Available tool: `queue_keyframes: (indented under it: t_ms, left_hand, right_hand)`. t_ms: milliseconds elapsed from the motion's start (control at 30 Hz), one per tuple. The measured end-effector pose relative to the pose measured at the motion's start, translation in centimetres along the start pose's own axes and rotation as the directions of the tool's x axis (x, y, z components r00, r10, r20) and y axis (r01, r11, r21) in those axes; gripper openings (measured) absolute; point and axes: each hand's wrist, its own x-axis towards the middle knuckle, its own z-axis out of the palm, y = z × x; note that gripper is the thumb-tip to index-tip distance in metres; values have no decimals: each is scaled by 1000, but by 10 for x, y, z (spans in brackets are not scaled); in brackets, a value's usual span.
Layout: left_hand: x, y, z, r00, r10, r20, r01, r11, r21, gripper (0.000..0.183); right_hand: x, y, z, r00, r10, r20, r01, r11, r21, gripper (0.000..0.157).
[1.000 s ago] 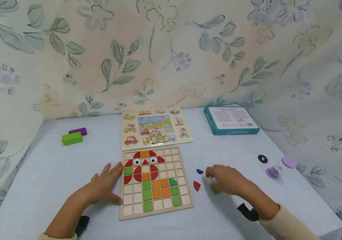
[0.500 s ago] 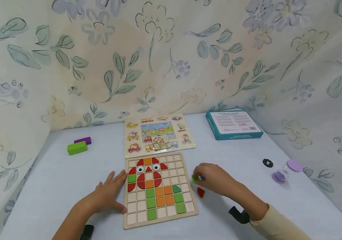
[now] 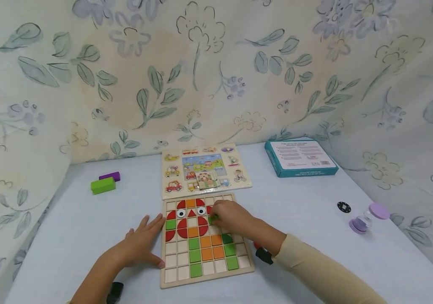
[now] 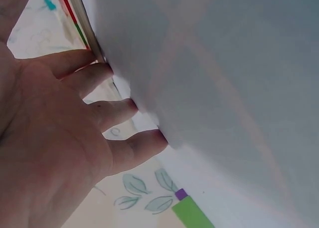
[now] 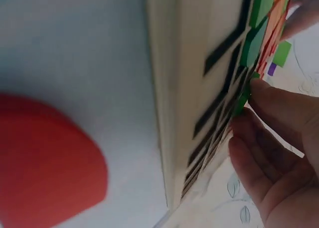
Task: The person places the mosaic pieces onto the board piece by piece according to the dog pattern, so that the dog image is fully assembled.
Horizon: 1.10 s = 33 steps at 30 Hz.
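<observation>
A wooden grid board holds red, orange and green tiles, with two eye tiles near its top. My right hand is over the board's upper right part and pinches a green tile between thumb and fingers, close over the cells. My left hand lies with fingers spread along the board's left edge, fingertips and thumb right at it. A red rounded piece lies on the table beside the board's right side; in the head view the right forearm hides most of it.
Behind the board lies a vehicle picture puzzle with a small picture card on it. A teal box is at the back right. A black disc and a purple-capped hourglass stand right; green and purple blocks lie left.
My right hand picked up the green tile right of the board and carried it left over the upper right cells. The small blue piece is out of sight now. My left hand stayed at the edge.
</observation>
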Motion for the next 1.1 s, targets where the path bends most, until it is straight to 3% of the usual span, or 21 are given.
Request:
queue_keyframes:
  t_ms: [167, 333, 500, 633, 700, 767, 900, 1100]
  left_hand:
    - [1, 3, 3, 1000, -5, 8, 5, 1000, -4, 120]
    - [5, 5, 9, 999, 13, 34, -13, 1000, -14, 119]
    - [6, 0, 4, 999, 43, 16, -43, 999, 29, 119]
    - [5, -3, -1, 998, 54, 13, -55, 997, 54, 121]
    - [4, -5, -4, 998, 65, 12, -65, 996, 56, 120]
    - [4, -4, -6, 997, 71, 12, -71, 996, 51, 120]
    - [4, -2, -7, 998, 63, 19, -64, 997, 39, 119]
    - [1, 1, -5, 999, 45, 21, -46, 999, 26, 118]
  right_hand:
    - [-4, 1, 0, 1000, -25, -9, 25, 1000, 19, 10]
    - [-17, 15, -12, 996, -45, 74, 36, 991, 126, 13]
    - [-45, 28, -35, 990, 114, 84, -125, 983, 136, 13]
    - [-77, 32, -34, 953, 281, 114, -287, 957, 38, 14]
    - [-89, 32, -27, 938, 327, 116, -328, 945, -8, 16]
    - [-97, 33, -18, 936, 336, 99, -334, 942, -37, 18]
    - [-103, 35, -9, 956, 290, 47, -288, 957, -45, 14]
    - [-80, 28, -17, 977, 212, 17, -213, 974, 73, 13]
